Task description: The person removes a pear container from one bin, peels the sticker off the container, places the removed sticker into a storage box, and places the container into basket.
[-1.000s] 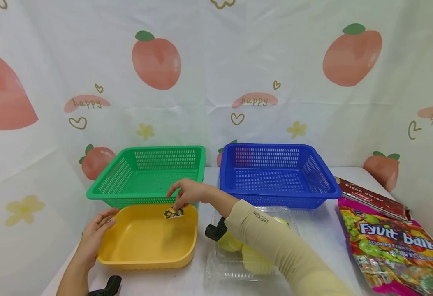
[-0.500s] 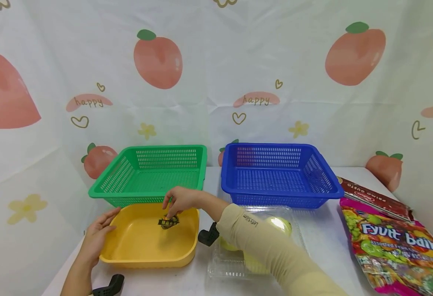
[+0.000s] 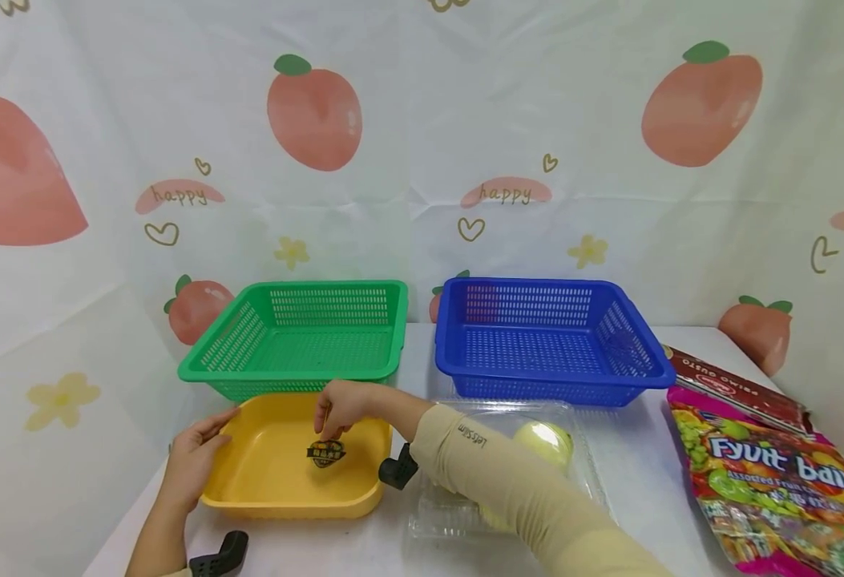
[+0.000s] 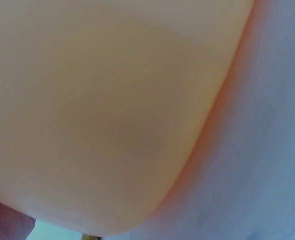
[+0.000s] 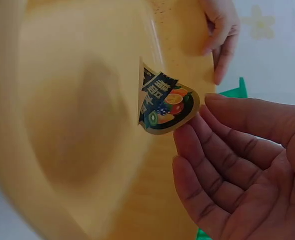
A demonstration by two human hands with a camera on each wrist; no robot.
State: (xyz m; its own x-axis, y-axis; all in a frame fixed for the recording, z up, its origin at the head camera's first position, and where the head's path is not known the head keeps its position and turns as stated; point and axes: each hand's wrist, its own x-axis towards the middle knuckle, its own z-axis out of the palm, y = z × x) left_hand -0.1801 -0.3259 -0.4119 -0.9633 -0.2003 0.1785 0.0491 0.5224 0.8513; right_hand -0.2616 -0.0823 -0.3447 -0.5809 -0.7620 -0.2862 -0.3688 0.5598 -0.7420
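Inside the yellow basin (image 3: pixel 292 465), my right hand (image 3: pixel 349 407) pinches a sticker (image 3: pixel 325 453) between thumb and fingertips. Dark with a gold edge, the sticker carries a printed band of characters and fruit pictures. In the right wrist view the sticker (image 5: pixel 170 106) is curved, its far end close to the basin's inner surface, with the thumb (image 5: pixel 252 116) at its near edge. My left hand (image 3: pixel 194 457) grips the basin's left rim. The blurred basin wall (image 4: pixel 112 100) fills most of the left wrist view.
Behind the basin stands a green basket (image 3: pixel 292 374), with a blue basket (image 3: pixel 555 385) to its right. Under my right sleeve lies a clear plastic container (image 3: pixel 450 521) with yellow-green fruit (image 3: pixel 544 443). A candy bag (image 3: pixel 775 489) and a red-brown packet (image 3: pixel 735 389) lie at right.
My right hand has come down and toward me, carrying the sticker from near the basin's back rim to lower over its middle. The left hand keeps its grip on the rim.
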